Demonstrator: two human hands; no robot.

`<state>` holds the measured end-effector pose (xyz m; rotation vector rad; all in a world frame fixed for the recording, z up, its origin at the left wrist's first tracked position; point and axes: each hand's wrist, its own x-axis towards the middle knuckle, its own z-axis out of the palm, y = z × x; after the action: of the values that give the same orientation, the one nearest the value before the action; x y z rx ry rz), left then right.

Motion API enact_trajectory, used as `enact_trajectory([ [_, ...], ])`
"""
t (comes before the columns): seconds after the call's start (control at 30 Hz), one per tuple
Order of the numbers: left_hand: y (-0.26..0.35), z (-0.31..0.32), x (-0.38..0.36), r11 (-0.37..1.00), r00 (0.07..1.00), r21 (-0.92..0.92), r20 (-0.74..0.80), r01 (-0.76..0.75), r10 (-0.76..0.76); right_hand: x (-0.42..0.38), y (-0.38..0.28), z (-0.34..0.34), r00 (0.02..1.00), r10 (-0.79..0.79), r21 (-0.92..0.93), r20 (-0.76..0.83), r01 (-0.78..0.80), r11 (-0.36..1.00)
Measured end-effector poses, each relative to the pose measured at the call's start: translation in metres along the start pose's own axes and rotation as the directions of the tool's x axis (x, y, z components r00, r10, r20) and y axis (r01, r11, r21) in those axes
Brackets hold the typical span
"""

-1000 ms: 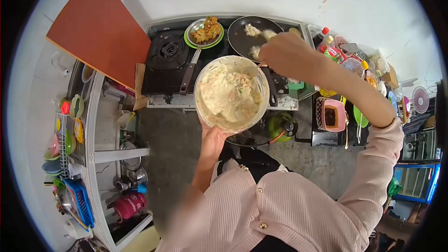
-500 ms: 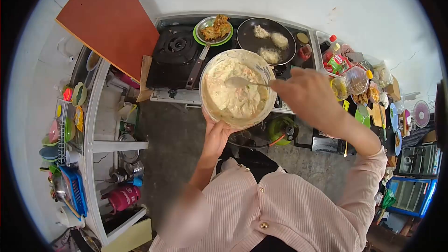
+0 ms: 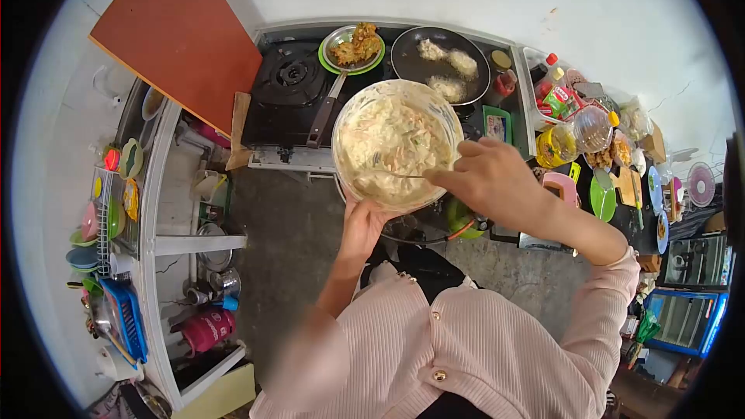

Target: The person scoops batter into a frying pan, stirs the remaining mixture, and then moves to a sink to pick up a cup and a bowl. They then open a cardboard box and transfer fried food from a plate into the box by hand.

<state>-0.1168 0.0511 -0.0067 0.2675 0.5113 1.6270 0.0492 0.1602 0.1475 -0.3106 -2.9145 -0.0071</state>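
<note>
My left hand (image 3: 363, 225) holds a large round bowl (image 3: 339, 140) from below at its near edge. Pale, lumpy batter with orange and green bits (image 3: 396, 136) fills the bowl. My right hand (image 3: 485, 178) is closed on the handle of a metal spoon (image 3: 403, 175), whose head is down in the batter at the near left part of the bowl. Beyond the bowl, a black frying pan (image 3: 415, 62) on the stove holds several pale pieces of batter in oil. A strainer over a green plate (image 3: 324, 60), left of the pan, holds browned fritters (image 3: 357, 45).
A black stove (image 3: 272, 112) stands behind the bowl, with a reddish-brown board (image 3: 178, 39) at its left. Bottles (image 3: 594, 128), plates (image 3: 602, 195) and food line the right counter. Shelves with dishes and a pink gas cylinder (image 3: 208, 330) are at the left.
My right hand has moved down and slightly left, bringing the spoon from above the middle of the bowl into the batter near its near side. My left hand still holds the bowl.
</note>
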Motion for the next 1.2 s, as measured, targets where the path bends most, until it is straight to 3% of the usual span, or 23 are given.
enact_trajectory([
  [0.1,-0.005,0.013,-0.003,0.974,0.989,0.201,-0.077,-0.106,0.123,-0.002,0.001,-0.009,0.996,0.075,-0.057,0.043,-0.072,0.996],
  [0.17,-0.004,0.013,-0.002,0.977,0.987,0.177,-0.084,-0.12,0.137,-0.004,0.002,-0.004,0.99,0.121,-0.109,0.069,-0.113,0.988],
  [0.27,-0.006,0.015,-0.001,0.964,0.978,0.212,-0.103,-0.158,0.183,-0.007,-0.002,0.007,0.95,0.276,0.038,0.145,-0.284,0.958],
  [0.37,-0.01,0.014,-0.001,0.947,0.97,0.268,-0.116,-0.177,0.215,-0.012,0.002,0.022,0.911,0.316,0.239,0.265,-0.38,0.894],
  [0.47,-0.012,0.012,0.004,0.933,0.964,0.296,-0.106,-0.203,0.243,-0.016,0.001,0.034,0.821,0.406,0.409,0.401,-0.557,0.723],
  [0.6,-0.013,0.002,0.007,0.96,0.98,0.216,-0.049,-0.177,0.192,-0.03,-0.003,0.084,0.832,0.426,0.758,0.356,-0.524,0.389],
  [0.7,-0.02,-0.004,0.005,0.962,0.984,0.231,-0.072,-0.145,0.166,-0.029,-0.014,0.098,0.791,0.472,0.816,0.39,-0.534,0.222],
  [0.8,-0.024,-0.005,0.007,0.951,0.978,0.266,-0.092,-0.155,0.185,-0.026,-0.014,0.091,0.672,0.473,0.749,0.57,-0.661,0.037],
  [1.0,-0.016,0.006,0.008,0.956,0.98,0.239,-0.057,-0.17,0.189,-0.026,-0.006,0.093,0.77,0.524,0.829,0.364,-0.524,0.193],
  [1.2,-0.011,0.01,0.009,0.964,0.982,0.216,-0.072,-0.155,0.174,-0.023,0.005,0.068,0.717,0.598,0.784,0.358,-0.579,0.226],
])
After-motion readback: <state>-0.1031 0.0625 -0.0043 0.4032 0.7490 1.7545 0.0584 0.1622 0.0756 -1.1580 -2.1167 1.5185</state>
